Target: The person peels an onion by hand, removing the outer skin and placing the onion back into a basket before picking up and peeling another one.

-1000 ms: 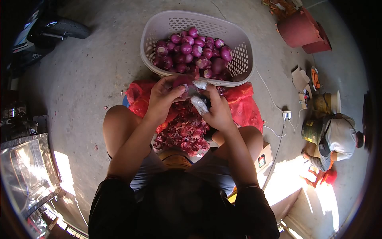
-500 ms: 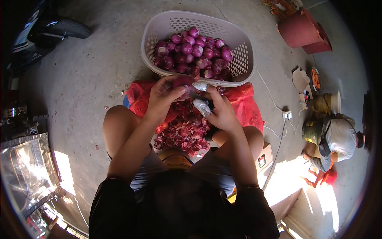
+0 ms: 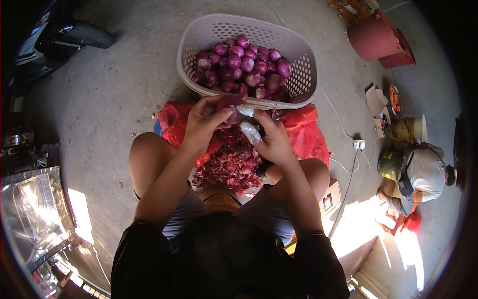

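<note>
- Shifted slightly toward the onion (image 3: pixel 228 103) since the earlier frame were the wrapped fingertips (image 3: pixel 245 110) of the right hand (image 3: pixel 275 137); the left hand (image 3: pixel 203 118) was kept in nearly the same place.
- The onion was grasped in the curled fingers of the left hand, its thumb laid against the near side, just in front of the basket (image 3: pixel 313 74).
- A dark knife (image 3: pixel 249 119), mostly hidden, was gripped between the thumb and index finger of the right hand, both wrapped in a silvery covering.
- Purple onions (image 3: pixel 247 64) were heaped inside the basket, which was set beyond the hands.
- Loose red skins (image 3: pixel 229 167) were piled below the hands, between the knees, with red netting (image 3: pixel 304 132) spread at both sides of the pile.
- A white plug (image 3: pixel 359 144) and cables were seen on the floor (image 3: pixel 107 144) to the right, near an open carton (image 3: pixel 377 102).
- Farther right, another person (image 3: pixel 425 172) was seen bent over beside some buckets (image 3: pixel 391 164), with red tubs (image 3: pixel 373 37) placed beyond.
- At the far left, a wheel (image 3: pixel 84 35) was partly shown.
</note>
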`<state>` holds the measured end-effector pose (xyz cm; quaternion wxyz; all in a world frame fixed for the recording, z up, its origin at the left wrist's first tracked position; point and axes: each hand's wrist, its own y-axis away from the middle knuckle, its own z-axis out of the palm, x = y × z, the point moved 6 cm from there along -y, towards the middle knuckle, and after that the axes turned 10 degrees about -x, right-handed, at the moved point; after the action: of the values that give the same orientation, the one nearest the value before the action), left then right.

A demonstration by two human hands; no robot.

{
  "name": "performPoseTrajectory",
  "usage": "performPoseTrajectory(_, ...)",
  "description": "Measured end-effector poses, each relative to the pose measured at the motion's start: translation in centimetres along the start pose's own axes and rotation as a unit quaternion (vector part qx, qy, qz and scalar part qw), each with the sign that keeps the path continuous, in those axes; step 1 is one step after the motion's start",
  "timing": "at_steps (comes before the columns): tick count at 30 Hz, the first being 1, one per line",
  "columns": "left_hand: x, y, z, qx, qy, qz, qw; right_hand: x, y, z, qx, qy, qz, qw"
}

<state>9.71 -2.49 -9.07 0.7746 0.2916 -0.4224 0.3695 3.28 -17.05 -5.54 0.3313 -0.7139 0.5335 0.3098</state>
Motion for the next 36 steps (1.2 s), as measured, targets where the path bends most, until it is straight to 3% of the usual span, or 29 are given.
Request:
performPoseTrajectory(7, 0.3, 0.4, 0.2, -0.015, 0.04, -0.001, 0.999, -1.0, -0.3, 0.0, 0.063, -0.006, -0.051, 0.997)
performPoseTrajectory(10, 0.7, 0.5, 0.4, -0.015, 0.045, 0.009, 0.999, -0.8, -0.3, -0.1, 0.081, -0.055, -0.019, 0.995)
performPoseTrajectory(16, 0.9, 0.6, 0.1, -0.001, 0.052, 0.002, 0.999, -0.9, -0.2, -0.2, 0.056, -0.045, -0.015, 0.997)
performPoseTrajectory(19, 1.3, 0.6, 0.2, -0.002, 0.039, 0.014, 0.999, 0.0, 0.1, 0.4, 0.028, -0.111, 0.027, 0.993)
performPoseTrajectory(36, 1.6, 0.8, 0.6, 0.004, -0.018, 0.038, 0.999, -0.5, -0.2, 0.1, 0.035, -0.007, -0.025, 0.999)
